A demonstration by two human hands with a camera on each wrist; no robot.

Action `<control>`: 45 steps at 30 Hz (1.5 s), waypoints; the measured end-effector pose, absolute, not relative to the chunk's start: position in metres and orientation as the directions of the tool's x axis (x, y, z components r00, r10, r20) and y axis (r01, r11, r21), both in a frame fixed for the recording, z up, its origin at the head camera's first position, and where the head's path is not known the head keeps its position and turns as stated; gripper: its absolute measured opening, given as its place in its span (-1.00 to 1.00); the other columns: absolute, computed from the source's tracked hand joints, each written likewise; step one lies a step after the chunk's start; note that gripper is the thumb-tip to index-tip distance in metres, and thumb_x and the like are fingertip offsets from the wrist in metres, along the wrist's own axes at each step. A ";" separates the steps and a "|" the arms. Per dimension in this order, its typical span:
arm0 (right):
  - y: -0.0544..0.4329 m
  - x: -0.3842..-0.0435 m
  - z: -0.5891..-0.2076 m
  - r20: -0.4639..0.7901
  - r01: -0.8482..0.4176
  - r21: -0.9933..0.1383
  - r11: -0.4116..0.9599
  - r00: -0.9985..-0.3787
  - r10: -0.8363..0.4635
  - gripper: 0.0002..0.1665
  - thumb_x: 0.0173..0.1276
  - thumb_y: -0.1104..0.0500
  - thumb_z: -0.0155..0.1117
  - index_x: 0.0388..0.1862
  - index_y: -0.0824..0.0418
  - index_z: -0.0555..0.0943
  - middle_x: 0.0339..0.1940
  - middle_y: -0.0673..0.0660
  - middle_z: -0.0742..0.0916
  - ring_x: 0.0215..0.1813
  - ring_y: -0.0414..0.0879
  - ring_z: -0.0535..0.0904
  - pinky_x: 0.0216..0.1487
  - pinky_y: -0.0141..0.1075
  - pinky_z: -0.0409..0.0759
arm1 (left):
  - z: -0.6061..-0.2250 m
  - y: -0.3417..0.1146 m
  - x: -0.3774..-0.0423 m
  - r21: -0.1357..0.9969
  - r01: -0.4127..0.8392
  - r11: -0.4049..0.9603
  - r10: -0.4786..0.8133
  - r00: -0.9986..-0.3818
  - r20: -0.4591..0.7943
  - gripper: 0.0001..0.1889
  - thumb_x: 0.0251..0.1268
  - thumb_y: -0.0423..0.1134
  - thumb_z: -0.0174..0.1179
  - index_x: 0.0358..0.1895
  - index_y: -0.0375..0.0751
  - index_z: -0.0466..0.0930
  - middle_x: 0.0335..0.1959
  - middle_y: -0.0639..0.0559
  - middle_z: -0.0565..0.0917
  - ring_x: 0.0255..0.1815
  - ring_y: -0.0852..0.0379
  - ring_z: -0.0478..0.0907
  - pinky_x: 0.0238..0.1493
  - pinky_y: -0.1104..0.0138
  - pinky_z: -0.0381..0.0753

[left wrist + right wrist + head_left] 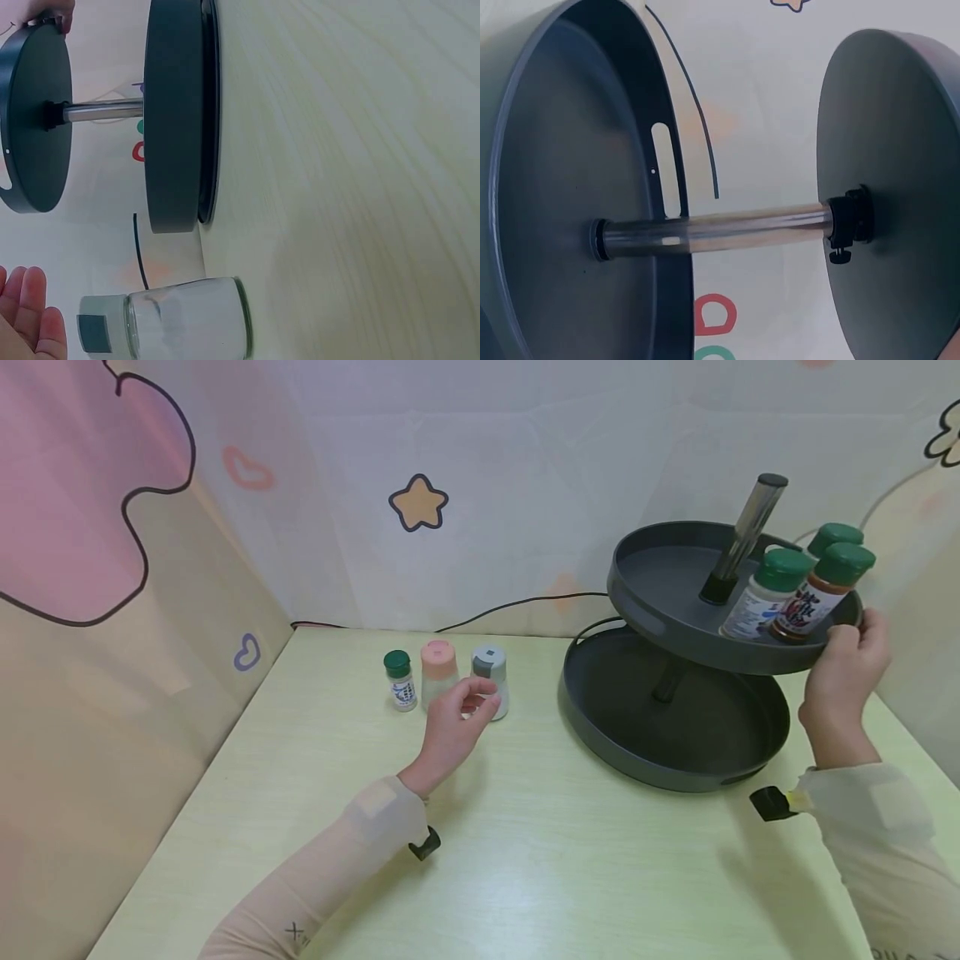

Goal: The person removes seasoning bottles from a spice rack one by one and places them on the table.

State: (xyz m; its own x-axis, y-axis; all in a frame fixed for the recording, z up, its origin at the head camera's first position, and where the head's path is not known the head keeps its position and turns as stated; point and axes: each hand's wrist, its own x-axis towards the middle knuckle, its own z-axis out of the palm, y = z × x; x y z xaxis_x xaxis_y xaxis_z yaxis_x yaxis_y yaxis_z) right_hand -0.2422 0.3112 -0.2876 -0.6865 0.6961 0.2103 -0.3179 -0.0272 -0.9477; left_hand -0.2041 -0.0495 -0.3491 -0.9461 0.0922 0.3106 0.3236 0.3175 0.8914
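My left hand (pixel 450 722) hovers beside a clear glass shaker with a grey lid (pixel 491 662), its fingers loosely bent and holding nothing. In the left wrist view, a gap separates the fingers (pixel 30 304) from that shaker (pixel 187 319). Just left of it stand a clear shaker with a pink lid (pixel 438 660) and a small green-capped spice bottle (pixel 402 683). My right hand (pixel 847 668) grips the right rim of the upper tray of a dark two-tier rack (pixel 663 618). On this tray, several green-capped spice bottles (pixel 813 602) stand close to that hand.
The rack's lower tray (pixel 622 710) rests on the pale wooden table (pixel 525 860), with nothing visible in it. A metal post (pixel 750 527) rises above the upper tray. A black cord (pixel 517 603) shows along the patterned cloth behind the table.
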 end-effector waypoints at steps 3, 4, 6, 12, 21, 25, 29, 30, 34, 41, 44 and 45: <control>0.308 -0.241 -0.288 0.221 -0.336 -0.941 -0.033 -0.687 0.692 -0.73 0.24 0.31 -0.28 -0.34 0.11 0.43 -0.30 -0.05 0.45 -0.20 -0.28 0.28 -0.29 -0.51 0.20 | -0.349 -0.049 -0.204 0.889 0.331 0.317 0.094 -0.943 0.318 -0.76 0.21 -0.33 0.05 -0.10 -0.41 0.47 -0.12 -0.20 0.57 -0.14 -0.08 0.47 -0.04 0.19 0.45; 0.307 -0.240 -0.288 0.224 -0.338 -0.941 -0.032 -0.687 0.692 -0.73 0.24 0.31 -0.28 -0.33 0.11 0.42 -0.28 -0.05 0.44 -0.19 -0.28 0.28 -0.28 -0.52 0.20 | -0.349 -0.049 -0.204 0.889 0.332 0.317 0.094 -0.943 0.319 -0.76 0.21 -0.33 0.05 -0.11 -0.40 0.47 -0.12 -0.20 0.57 -0.14 -0.07 0.47 -0.04 0.20 0.45; 0.305 -0.240 -0.288 0.223 -0.344 -0.938 -0.040 -0.690 0.689 -0.74 0.24 0.31 -0.27 -0.30 0.11 0.41 -0.26 -0.05 0.44 -0.17 -0.28 0.28 -0.27 -0.53 0.22 | -0.350 -0.049 -0.204 0.888 0.333 0.317 0.094 -0.943 0.320 -0.76 0.21 -0.33 0.05 -0.11 -0.40 0.47 -0.13 -0.20 0.57 -0.15 -0.07 0.48 -0.05 0.20 0.45; 0.301 -0.237 -0.288 0.231 -0.351 -0.936 -0.042 -0.696 0.680 -0.76 0.24 0.31 -0.25 -0.25 0.11 0.39 -0.23 -0.06 0.43 -0.13 -0.28 0.28 -0.24 -0.57 0.24 | -0.350 -0.048 -0.204 0.888 0.332 0.318 0.093 -0.943 0.319 -0.76 0.21 -0.33 0.05 -0.11 -0.40 0.47 -0.13 -0.20 0.57 -0.15 -0.07 0.48 -0.05 0.21 0.46; 0.314 -0.239 -0.278 0.218 -0.265 -0.963 0.036 -0.697 0.683 -0.81 0.29 0.27 -0.26 -0.51 0.06 0.21 -0.42 -0.06 0.24 -0.33 -0.30 0.14 -0.35 -0.49 0.02 | -0.349 -0.049 -0.202 0.890 0.321 0.322 0.092 -0.947 0.309 -0.76 0.22 -0.32 0.05 -0.10 -0.39 0.47 -0.11 -0.19 0.57 -0.14 -0.06 0.47 -0.03 0.22 0.46; 0.326 -0.246 -0.274 0.190 -0.247 -0.969 0.018 -0.696 0.693 -0.78 0.29 0.27 -0.28 -0.49 0.08 0.30 -0.41 -0.09 0.28 -0.33 -0.34 0.13 -0.31 -0.52 0.05 | -0.349 -0.049 -0.203 0.889 0.322 0.324 0.095 -0.947 0.308 -0.76 0.22 -0.32 0.05 -0.09 -0.39 0.47 -0.11 -0.19 0.56 -0.13 -0.06 0.47 -0.03 0.23 0.45; 0.336 -0.253 -0.273 0.174 -0.262 -0.965 -0.030 -0.716 0.676 -0.75 0.28 0.29 -0.25 -0.51 0.12 0.38 -0.44 -0.08 0.31 -0.31 -0.33 0.15 -0.30 -0.53 0.10 | -0.357 -0.050 -0.209 0.889 0.323 0.326 0.096 -0.946 0.309 -0.75 0.21 -0.32 0.06 -0.09 -0.39 0.47 -0.11 -0.19 0.56 -0.13 -0.07 0.47 -0.03 0.20 0.46; 0.338 -0.255 -0.273 0.182 -0.281 -0.959 -0.040 -0.717 0.673 -0.73 0.27 0.30 -0.24 -0.59 0.14 0.33 -0.51 -0.05 0.26 -0.37 -0.29 0.12 -0.36 -0.51 0.06 | -0.361 -0.050 -0.213 0.889 0.323 0.324 0.096 -0.946 0.309 -0.75 0.21 -0.31 0.06 -0.09 -0.38 0.47 -0.11 -0.19 0.56 -0.13 -0.07 0.47 -0.02 0.19 0.46; 0.343 -0.261 -0.275 0.183 -0.328 -0.937 -0.118 -0.752 0.634 -0.70 0.24 0.34 -0.25 -0.67 0.18 0.29 -0.56 -0.01 0.24 -0.42 -0.24 0.11 -0.46 -0.49 0.07 | -0.380 -0.053 -0.227 0.891 0.331 0.312 0.096 -0.944 0.317 -0.73 0.20 -0.24 0.09 -0.08 -0.32 0.49 -0.09 -0.14 0.57 -0.12 -0.03 0.48 -0.02 0.19 0.46; 0.344 -0.264 -0.280 0.189 -0.369 -0.897 -0.242 -0.817 0.545 -0.67 0.24 0.38 -0.39 -0.68 0.22 0.25 -0.51 0.05 0.32 -0.45 -0.20 0.23 -0.57 -0.49 0.21 | -0.383 -0.054 -0.228 0.880 0.356 0.314 0.094 -0.934 0.344 -0.74 0.21 -0.18 0.08 -0.09 -0.23 0.50 -0.11 -0.06 0.58 -0.15 0.06 0.49 -0.04 0.23 0.48; 0.343 -0.264 -0.282 0.197 -0.381 -0.894 -0.238 -0.808 0.556 -0.66 0.23 0.39 -0.39 -0.68 0.23 0.25 -0.51 0.05 0.35 -0.45 -0.20 0.26 -0.56 -0.50 0.24 | -0.384 -0.053 -0.228 0.878 0.358 0.316 0.095 -0.933 0.347 -0.74 0.21 -0.18 0.08 -0.10 -0.24 0.50 -0.13 -0.04 0.58 -0.16 0.08 0.49 -0.05 0.26 0.48; 0.343 -0.264 -0.282 0.198 -0.383 -0.894 -0.232 -0.803 0.562 -0.66 0.23 0.39 -0.39 -0.68 0.22 0.25 -0.52 0.05 0.35 -0.45 -0.21 0.25 -0.55 -0.50 0.24 | -0.384 -0.053 -0.228 0.879 0.358 0.316 0.095 -0.933 0.346 -0.74 0.21 -0.18 0.08 -0.10 -0.24 0.50 -0.13 -0.03 0.58 -0.17 0.09 0.49 -0.06 0.27 0.48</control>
State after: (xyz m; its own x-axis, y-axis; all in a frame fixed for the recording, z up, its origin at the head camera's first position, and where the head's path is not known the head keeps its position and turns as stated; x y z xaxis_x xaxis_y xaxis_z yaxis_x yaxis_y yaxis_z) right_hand -0.2640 0.3428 -0.2820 -0.8032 0.5618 0.1980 -0.3828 -0.2321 -0.8942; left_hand -0.2277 -0.0527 -0.3839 -0.9334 0.0951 0.3459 0.3578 0.3161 0.8787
